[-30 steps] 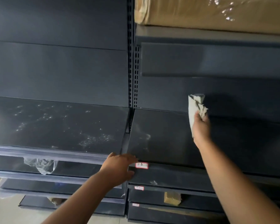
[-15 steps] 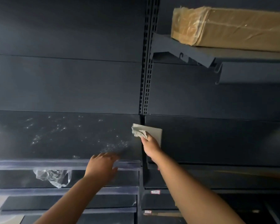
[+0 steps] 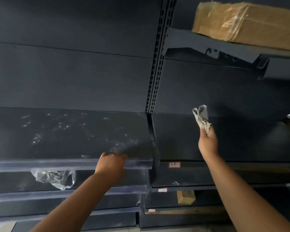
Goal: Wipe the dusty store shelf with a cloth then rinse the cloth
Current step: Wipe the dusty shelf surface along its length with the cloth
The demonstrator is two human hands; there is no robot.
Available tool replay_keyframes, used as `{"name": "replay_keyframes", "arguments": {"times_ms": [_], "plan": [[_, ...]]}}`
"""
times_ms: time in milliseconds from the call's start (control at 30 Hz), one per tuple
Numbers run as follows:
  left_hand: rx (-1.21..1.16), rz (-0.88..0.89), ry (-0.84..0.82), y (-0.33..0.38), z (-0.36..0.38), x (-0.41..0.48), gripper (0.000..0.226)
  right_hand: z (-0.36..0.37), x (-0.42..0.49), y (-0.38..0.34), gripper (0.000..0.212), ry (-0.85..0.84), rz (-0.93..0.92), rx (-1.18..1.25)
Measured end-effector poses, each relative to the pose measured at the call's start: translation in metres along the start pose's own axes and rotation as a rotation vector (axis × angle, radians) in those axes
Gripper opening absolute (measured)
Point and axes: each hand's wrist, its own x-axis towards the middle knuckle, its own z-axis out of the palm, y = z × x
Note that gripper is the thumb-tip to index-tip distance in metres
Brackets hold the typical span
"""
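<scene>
We've got both bare arms up at the dark shelving. The right hand (image 3: pixel 208 141) is clenched on the cloth (image 3: pixel 201 118), a pale, crumpled rag bunched up and sticking out above the fingers, held over the right shelf (image 3: pixel 241 139), toward its back left part. Whether the cloth touches the surface or the back panel, we cannot tell from here.

Over on the other side, the left hand (image 3: pixel 112 164) sits on the front edge of the left shelf (image 3: pixel 65 136), near its right front corner, fingers curled over the lip and gripping that edge. It carries nothing loose.

That left shelf is showing plenty of dust (image 3: pixel 122 145): pale specks scattered across the top, thickest just behind the left hand's fingers. The right shelf looks darker and cleaner by comparison.

Between the two shelves runs the slotted upright (image 3: pixel 157 64). High on the right, a brown taped parcel (image 3: pixel 248 22) lies on an upper shelf (image 3: pixel 179 37) held by a bracket.

Below, a small label (image 3: pixel 174 164) sits on the front edge of the right shelf near its left end, and another label (image 3: pixel 162 190) marks the shelf beneath. A crumpled clear plastic bag (image 3: pixel 55 178) lies on the lower left shelf under the front lip, and a small tan block (image 3: pixel 186 197) rests lower down on the right.
</scene>
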Motion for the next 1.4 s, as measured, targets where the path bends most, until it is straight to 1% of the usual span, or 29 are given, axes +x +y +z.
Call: {"name": "replay_keyframes", "arguments": {"times_ms": [100,167,200,233,267,300,367,400,467,533,600,633,667,700,733,767,800,867,967,1033,1100,1133,1200,1233,1267,1300,1333,1367,1400], "plan": [[0.003,0.0,0.014,0.003,-0.003,0.001,0.034,0.007,-0.02,0.025,0.031,-0.174,-0.032,-0.298],[0.008,0.001,0.008,0.005,-0.004,0.002,0.033,0.026,-0.044,0.028,0.03,-0.313,-0.099,-0.459],[0.015,0.005,0.005,0.005,-0.004,0.003,0.034,0.038,-0.055,0.026,0.031,-0.354,-0.155,-0.509],[0.018,0.008,0.004,0.006,-0.004,0.003,0.035,0.05,-0.065,0.02,0.031,-0.38,-0.186,-0.491],[0.015,0.008,0.005,0.006,-0.003,0.004,0.036,0.063,-0.074,0.01,0.032,-0.406,-0.166,-0.404],[0.007,0.005,0.005,0.005,-0.003,0.004,0.037,0.074,-0.081,-0.004,0.032,-0.433,-0.083,-0.258],[-0.015,-0.009,0.005,0.005,-0.004,0.005,0.036,0.089,-0.084,-0.032,0.03,-0.481,0.234,0.135],[-0.026,-0.019,0.006,0.005,-0.005,0.006,0.034,0.094,-0.079,-0.043,0.026,-0.485,0.385,0.35],[-0.039,-0.039,0.004,0.007,-0.007,0.007,0.031,0.092,-0.059,-0.053,0.016,-0.462,0.58,0.714],[-0.049,-0.058,-0.01,0.009,-0.008,0.008,0.031,0.08,-0.027,-0.051,0.018,-0.414,0.669,0.904],[-0.072,-0.086,-0.016,0.011,-0.009,0.007,0.033,0.066,0.01,-0.04,0.019,-0.341,0.639,0.971],[-0.083,-0.097,-0.015,0.012,-0.01,0.007,0.034,0.058,0.029,-0.033,0.02,-0.274,0.587,0.964],[-0.089,-0.104,-0.016,0.012,-0.011,0.007,0.034,0.051,0.048,-0.027,0.023,-0.178,0.51,0.908],[-0.088,-0.107,-0.02,0.012,-0.012,0.008,0.034,0.045,0.066,-0.02,0.028,-0.067,0.413,0.787],[-0.086,-0.109,-0.028,0.012,-0.014,0.009,0.034,0.039,0.084,-0.011,0.032,0.035,0.302,0.591],[-0.088,-0.113,-0.034,0.011,-0.015,0.01,0.032,0.034,0.101,0.0,0.034,0.098,0.184,0.361],[-0.095,-0.124,-0.04,0.011,-0.016,0.012,0.03,0.031,0.116,0.013,0.034,0.111,0.087,0.143],[-0.102,-0.152,-0.048,0.011,-0.019,0.015,0.028,0.032,0.137,0.039,0.03,0.015,-0.022,-0.196],[-0.067,-0.173,-0.058,0.013,-0.02,0.019,0.027,0.055,0.144,0.066,0.032,-0.24,-0.05,-0.573],[-0.054,-0.182,-0.062,0.014,-0.019,0.018,0.029,0.082,0.136,0.065,0.035,-0.356,-0.09,-0.757],[-0.052,-0.194,-0.059,0.014,-0.017,0.017,0.029,0.115,0.117,0.047,0.034,-0.383,-0.163,-0.79],[-0.058,-0.199,-0.053,0.014,-0.016,0.016,0.029,0.132,0.104,0.035,0.033,-0.409,-0.201,-0.761],[-0.074,-0.208,-0.039,0.014,-0.015,0.015,0.029,0.163,0.076,0.01,0.033,-0.516,-0.287,-0.667],[-0.076,-0.211,-0.035,0.015,-0.014,0.015,0.029,0.177,0.062,-0.003,0.033,-0.58,-0.294,-0.582],[-0.075,-0.213,-0.033,0.015,-0.014,0.015,0.029,0.189,0.048,-0.017,0.033,-0.638,-0.247,-0.446],[-0.074,-0.215,-0.033,0.016,-0.014,0.015,0.03,0.198,0.036,-0.03,0.033,-0.678,-0.141,-0.253],[-0.075,-0.219,-0.033,0.017,-0.015,0.015,0.03,0.205,0.025,-0.043,0.035,-0.697,0.011,-0.033],[-0.076,-0.222,-0.034,0.017,-0.015,0.014,0.031,0.21,0.017,-0.053,0.036,-0.683,0.165,0.17],[-0.075,-0.221,-0.036,0.017,-0.015,0.014,0.031,0.212,0.013,-0.062,0.037,-0.634,0.281,0.327]]}}
